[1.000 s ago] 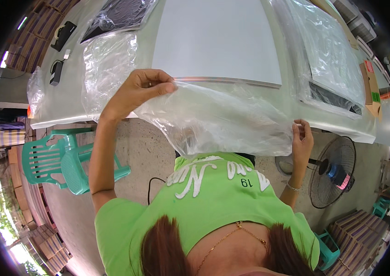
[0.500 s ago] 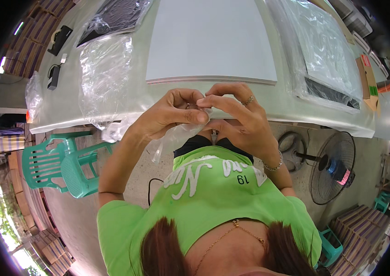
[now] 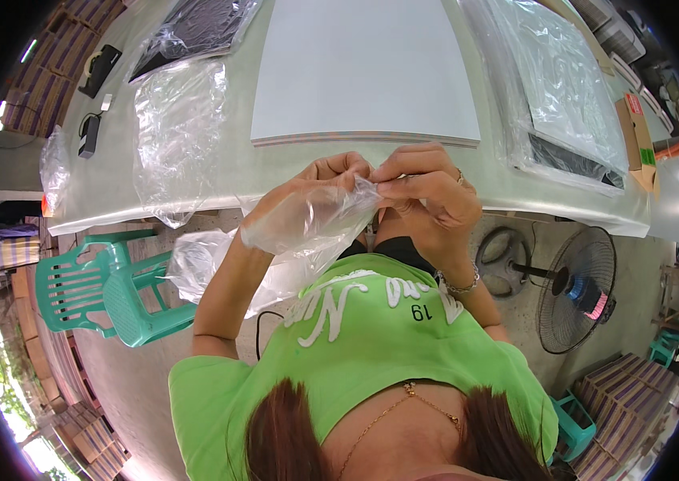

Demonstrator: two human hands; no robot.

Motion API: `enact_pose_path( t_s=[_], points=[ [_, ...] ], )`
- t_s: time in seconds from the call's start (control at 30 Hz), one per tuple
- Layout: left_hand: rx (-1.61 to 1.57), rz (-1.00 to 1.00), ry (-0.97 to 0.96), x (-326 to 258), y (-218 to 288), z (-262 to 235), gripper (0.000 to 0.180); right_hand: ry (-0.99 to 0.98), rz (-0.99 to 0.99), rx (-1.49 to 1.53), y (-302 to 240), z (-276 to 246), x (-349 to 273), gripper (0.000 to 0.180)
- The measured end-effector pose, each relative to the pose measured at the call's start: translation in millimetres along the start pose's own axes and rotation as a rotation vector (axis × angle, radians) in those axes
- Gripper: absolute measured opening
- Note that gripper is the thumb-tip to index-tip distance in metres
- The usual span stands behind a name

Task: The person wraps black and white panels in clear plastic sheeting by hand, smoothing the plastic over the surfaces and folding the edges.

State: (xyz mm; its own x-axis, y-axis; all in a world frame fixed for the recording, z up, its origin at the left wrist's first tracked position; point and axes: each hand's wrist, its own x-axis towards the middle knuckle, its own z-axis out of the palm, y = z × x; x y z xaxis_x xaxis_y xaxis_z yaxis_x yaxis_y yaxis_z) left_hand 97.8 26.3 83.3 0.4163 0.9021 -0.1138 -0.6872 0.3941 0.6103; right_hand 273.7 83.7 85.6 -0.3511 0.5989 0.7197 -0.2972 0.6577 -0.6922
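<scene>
A clear plastic bag (image 3: 299, 220) hangs between my hands at the table's near edge, its loose part draping over my left wrist and down past the forearm. My left hand (image 3: 327, 172) pinches the bag near its edge, the fingers partly behind the film. With thumb and fingertips, my right hand (image 3: 427, 188) grips the same edge just beside it. Beyond both hands lies a stack of large pale grey sheets (image 3: 367, 72) on the table (image 3: 507, 188).
Clear plastic film (image 3: 179, 136) lies left of the sheets, near a black tape dispenser (image 3: 100, 70). Plastic-wrapped dark panels (image 3: 572, 96) and a cardboard box (image 3: 636, 140) are at right. Green chairs (image 3: 87, 293) stand at lower left, a fan (image 3: 578, 290) at lower right.
The bag has been drawn up and spread wider over my left wrist. My hands have shifted slightly right and are pinching its edge close together.
</scene>
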Motion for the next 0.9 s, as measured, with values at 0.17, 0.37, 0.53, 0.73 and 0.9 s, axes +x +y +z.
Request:
enact_pose_path(
  t_s=[0.17,0.37,0.53,0.73,0.9],
  points=[
    [0.016,-0.007,0.083,1,-2,-16,0.024,0.016,-0.057,-0.088,5,-5,4,0.018],
    [0.085,0.176,0.513,-17,8,-44,0.025,0.063,0.296,0.508,2,-22,-8,0.014],
    [1.223,0.574,0.946,-29,53,-57,0.021,-0.074,0.697,0.384,7,-55,-3,0.011],
    [1.957,0.385,0.286,-9,36,23,0.05,-0.217,0.826,0.549,17,-22,7,0.012],
    [1.01,0.175,0.445,-11,28,-14,0.033,-0.423,1.043,0.567,22,-36,16,0.031]
  ],
)
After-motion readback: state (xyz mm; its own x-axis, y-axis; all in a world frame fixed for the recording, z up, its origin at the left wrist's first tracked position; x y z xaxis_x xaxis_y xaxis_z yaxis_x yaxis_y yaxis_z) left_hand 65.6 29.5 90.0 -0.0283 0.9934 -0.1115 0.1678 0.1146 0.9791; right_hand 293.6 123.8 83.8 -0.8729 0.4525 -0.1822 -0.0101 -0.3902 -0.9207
